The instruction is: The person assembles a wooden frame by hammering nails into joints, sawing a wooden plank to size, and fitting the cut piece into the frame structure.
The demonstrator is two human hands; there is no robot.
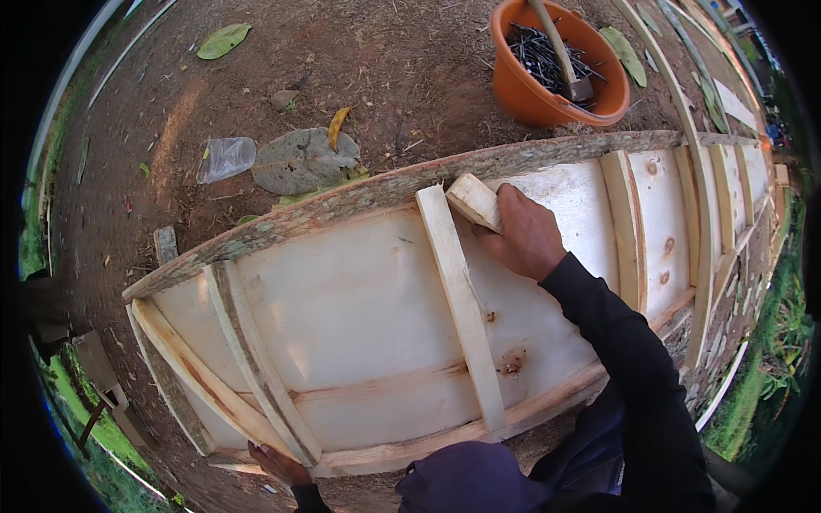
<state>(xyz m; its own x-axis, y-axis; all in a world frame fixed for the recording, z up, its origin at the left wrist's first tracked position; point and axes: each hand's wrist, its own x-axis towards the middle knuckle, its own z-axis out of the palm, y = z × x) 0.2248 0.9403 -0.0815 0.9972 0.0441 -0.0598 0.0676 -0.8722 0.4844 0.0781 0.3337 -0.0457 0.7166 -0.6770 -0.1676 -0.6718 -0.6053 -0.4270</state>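
A long pale wooden frame (359, 299), boat-like with crosswise ribs, lies on bare earth before me. My right hand (526, 235) grips a short pale wood block (473, 200) against the top end of a light wooden rib (462, 308), just under the frame's bark-covered far edge (342, 201). My left hand (278, 466) holds the near lower edge of the frame, fingers curled around it beside a slanted rib (256, 368). My right sleeve is black.
An orange bucket (534, 98) holding dark nails and a hammer stands on the ground beyond the frame. A flat stone (304, 160), a crumpled clear plastic bottle (227, 158) and fallen leaves lie at the far left. More wooden strips run along the right.
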